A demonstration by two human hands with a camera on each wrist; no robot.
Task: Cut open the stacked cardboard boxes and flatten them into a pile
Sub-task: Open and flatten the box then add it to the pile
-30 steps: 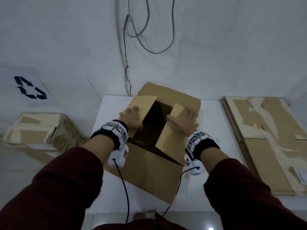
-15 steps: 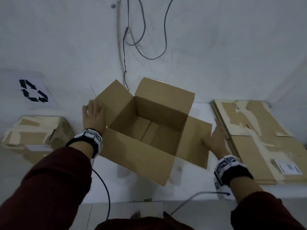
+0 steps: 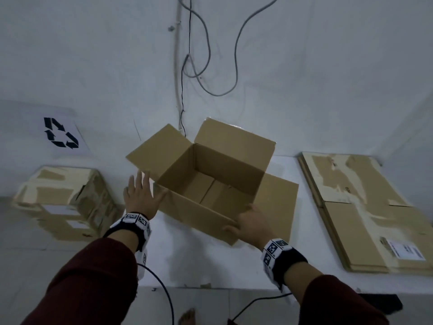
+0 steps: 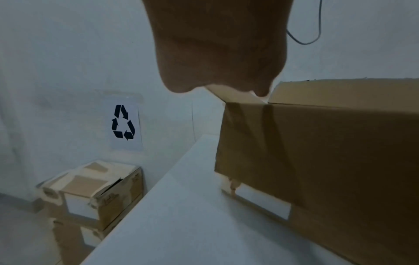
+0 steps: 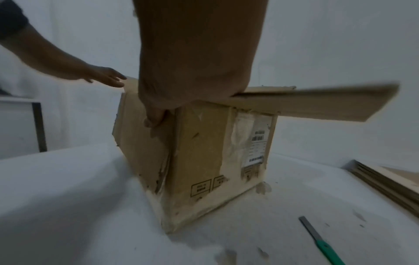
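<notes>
Box open on table, flaps out — flattening step.
L hand spread flat, fingers straight, at near-left corner, holding nothing; R hand gripping near-right corner, thumb on outer wall. Bottom looks still closed, so next prob. tip box over & slit bottom seam w/ cutter near R, then collapse sideways onto flat pile far right. More taped boxes stacked left, off table.

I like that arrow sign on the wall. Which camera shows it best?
The left wrist view: the recycling sign stands upright, sharp and fairly central there. The head view shows the same sign slanted, near the left edge. The right wrist view does not show it.
</notes>
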